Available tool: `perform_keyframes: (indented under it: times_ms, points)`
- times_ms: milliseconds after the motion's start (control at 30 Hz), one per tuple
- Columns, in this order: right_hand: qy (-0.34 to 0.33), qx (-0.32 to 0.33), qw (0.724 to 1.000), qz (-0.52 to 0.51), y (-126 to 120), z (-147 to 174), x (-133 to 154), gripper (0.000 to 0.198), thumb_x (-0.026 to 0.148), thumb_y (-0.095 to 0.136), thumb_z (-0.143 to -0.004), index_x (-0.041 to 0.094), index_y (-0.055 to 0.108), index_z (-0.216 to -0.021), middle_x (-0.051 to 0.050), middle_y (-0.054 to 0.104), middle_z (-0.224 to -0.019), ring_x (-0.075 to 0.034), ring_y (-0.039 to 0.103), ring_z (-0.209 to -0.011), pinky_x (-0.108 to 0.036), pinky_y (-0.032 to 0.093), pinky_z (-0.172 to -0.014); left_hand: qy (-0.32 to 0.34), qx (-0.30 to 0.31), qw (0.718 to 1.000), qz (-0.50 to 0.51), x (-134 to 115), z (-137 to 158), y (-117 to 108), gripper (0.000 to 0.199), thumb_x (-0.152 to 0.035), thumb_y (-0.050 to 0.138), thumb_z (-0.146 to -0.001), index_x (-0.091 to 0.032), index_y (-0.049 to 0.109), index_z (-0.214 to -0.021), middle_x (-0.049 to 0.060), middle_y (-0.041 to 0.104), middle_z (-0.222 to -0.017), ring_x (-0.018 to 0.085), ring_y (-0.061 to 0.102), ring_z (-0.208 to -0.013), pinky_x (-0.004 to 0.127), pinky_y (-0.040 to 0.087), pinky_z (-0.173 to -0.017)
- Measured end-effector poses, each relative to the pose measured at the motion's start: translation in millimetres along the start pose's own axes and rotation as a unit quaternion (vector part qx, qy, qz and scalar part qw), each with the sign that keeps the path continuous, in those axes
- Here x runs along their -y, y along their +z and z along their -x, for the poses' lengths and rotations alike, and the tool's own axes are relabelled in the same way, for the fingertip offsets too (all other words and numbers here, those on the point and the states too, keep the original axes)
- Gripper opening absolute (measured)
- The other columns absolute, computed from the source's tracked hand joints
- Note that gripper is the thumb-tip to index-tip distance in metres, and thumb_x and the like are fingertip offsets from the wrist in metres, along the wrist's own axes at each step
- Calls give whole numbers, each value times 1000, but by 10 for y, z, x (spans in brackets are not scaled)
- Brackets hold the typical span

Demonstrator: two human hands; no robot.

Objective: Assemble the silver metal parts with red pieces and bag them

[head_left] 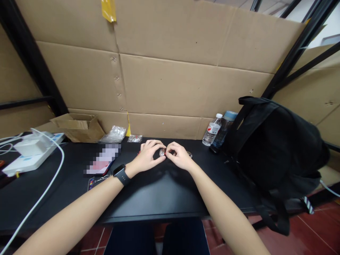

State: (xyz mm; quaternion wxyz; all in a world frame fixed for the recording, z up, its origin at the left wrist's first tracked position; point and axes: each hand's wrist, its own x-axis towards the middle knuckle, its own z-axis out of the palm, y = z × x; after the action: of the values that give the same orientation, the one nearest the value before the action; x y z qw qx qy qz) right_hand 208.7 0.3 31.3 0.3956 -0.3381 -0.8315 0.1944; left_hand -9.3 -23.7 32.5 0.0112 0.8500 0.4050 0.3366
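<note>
A small round shiny piece [162, 152] sits between my hands above the black table [164, 198]. My left hand [148, 156], with a dark watch [120, 174] on its wrist, curves its fingers and thumb around the piece's left side. My right hand [178, 155] pinches at its right edge, where a bit of red shows by the fingertips. What exactly the piece is, I cannot make out. Another small round shiny item [189, 154] lies just behind my right hand, partly covered. Something red peeks out at the left hand's outer edge, mostly hidden.
Left are a phone-shaped item [104, 160] with a blurred face, a keychain [91, 182], plastic bags [115, 134], a small packet [135, 138], a cardboard box [82, 129] and a power strip [32, 157] with white cables. Right stand a water bottle [212, 130], blue-lidded bottle [225, 127] and black backpack [276, 148].
</note>
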Motion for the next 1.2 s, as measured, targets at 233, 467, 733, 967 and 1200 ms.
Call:
perform_keyframes:
  times_ms: [233,467,733,967,1200]
  points:
    - [-1,20,998,52,-20,10,-26,10,13,64,-83,20,64,-75,-3,61,-96,-17,60,-90,-32,48,-87,28,72,997,-27,171,-36,-25,34,-50,56,-97,-34,65,-126,5,66,-129,29,49,-124,47,36,-102]
    - [48,92,984,146,-106,37,-151,16,21,62,-90,19,69,-75,-6,65,-94,-18,64,-88,-32,48,-86,-99,5,990,-97,1009,52,-356,26,-35,52,-96,-25,70,-112,9,70,-120,30,57,-115,48,36,-103]
    - [159,87,947,265,-559,91,-477,27,31,75,-79,20,74,-104,-11,67,-109,-25,65,-102,-34,48,-91,-83,121,987,-60,1131,122,-295,26,-45,57,-92,-28,76,-91,6,73,-106,29,55,-111,46,38,-100]
    - [225,147,942,201,-734,144,-578,37,19,79,-71,18,73,-107,-8,74,-105,-22,69,-95,-29,49,-84,-91,103,987,-88,965,83,-289,18,-39,63,-88,-27,75,-84,7,74,-102,30,57,-107,46,38,-97]
    - [218,142,945,197,-759,138,-595,34,20,81,-70,20,73,-102,-7,75,-106,-21,70,-93,-27,50,-81,-75,118,987,-74,846,76,-159,19,-40,65,-88,-26,77,-80,6,74,-99,29,59,-106,45,36,-98]
